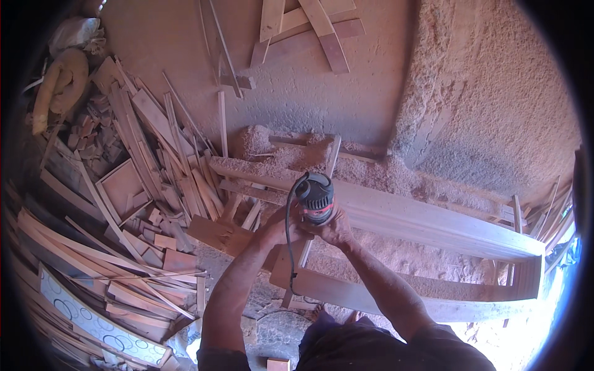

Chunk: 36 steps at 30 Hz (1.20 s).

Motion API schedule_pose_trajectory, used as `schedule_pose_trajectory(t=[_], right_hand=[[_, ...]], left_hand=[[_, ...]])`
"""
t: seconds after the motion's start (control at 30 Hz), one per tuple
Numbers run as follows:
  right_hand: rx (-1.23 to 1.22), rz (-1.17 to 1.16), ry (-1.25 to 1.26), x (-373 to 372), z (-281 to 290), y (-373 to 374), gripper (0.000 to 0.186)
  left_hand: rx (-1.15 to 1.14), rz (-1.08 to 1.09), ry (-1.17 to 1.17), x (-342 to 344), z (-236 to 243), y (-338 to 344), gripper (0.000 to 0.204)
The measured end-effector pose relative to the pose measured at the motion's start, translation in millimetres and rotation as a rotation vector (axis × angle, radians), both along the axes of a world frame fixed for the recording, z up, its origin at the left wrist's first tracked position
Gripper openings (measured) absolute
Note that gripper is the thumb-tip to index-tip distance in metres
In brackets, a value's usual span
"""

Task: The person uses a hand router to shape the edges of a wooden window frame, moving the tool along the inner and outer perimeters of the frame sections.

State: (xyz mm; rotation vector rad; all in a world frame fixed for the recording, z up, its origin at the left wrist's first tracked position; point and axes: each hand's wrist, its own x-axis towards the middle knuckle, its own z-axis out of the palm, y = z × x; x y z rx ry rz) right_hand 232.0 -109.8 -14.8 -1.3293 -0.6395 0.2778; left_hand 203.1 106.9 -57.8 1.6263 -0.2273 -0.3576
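Note:
A black router point(315, 196) with a red band and a vented round top stands over the end of a wooden frame point(433, 213). My left hand point(286, 227) grips its left side, fingers closed around it. On the other side my right hand point(335, 227) is closed on it too. A dark power cord point(288, 247) loops from the router's top past my left wrist and hangs down to the near board. The router's base and cutter are hidden beneath its body and my hands.
Long offcuts point(148, 142) and curved wood strips point(68, 247) pile up at left. Sawdust point(396, 176) heaps along the wall behind the frame. Planks point(309, 28) lean on the wall at the top. A coiled hose point(62, 83) lies far left. A patterned panel point(93, 315) lies low left.

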Motion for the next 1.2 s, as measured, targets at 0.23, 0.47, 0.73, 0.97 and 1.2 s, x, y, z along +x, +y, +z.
schedule_pose_trajectory(t=[0.23,0.47,0.73,0.97,1.2], right_hand=[[-0.031,-0.043,0.046,33,-15,0,0.079],[-0.020,-0.115,0.057,46,-22,4,0.077],[-0.019,-0.191,-0.082,60,-24,4,0.066],[0.194,-0.093,0.187,58,-14,4,0.064],[-0.126,-0.276,-0.059,45,11,1,0.060]], left_hand=[[0.405,-0.052,-0.466,46,14,-2,0.105],[0.688,-0.158,-0.499,59,34,-7,0.106],[0.768,-0.161,-0.650,78,34,-5,0.096],[0.814,-0.172,-0.705,87,33,-6,0.092],[0.799,-0.186,-0.633,86,34,-5,0.090]])
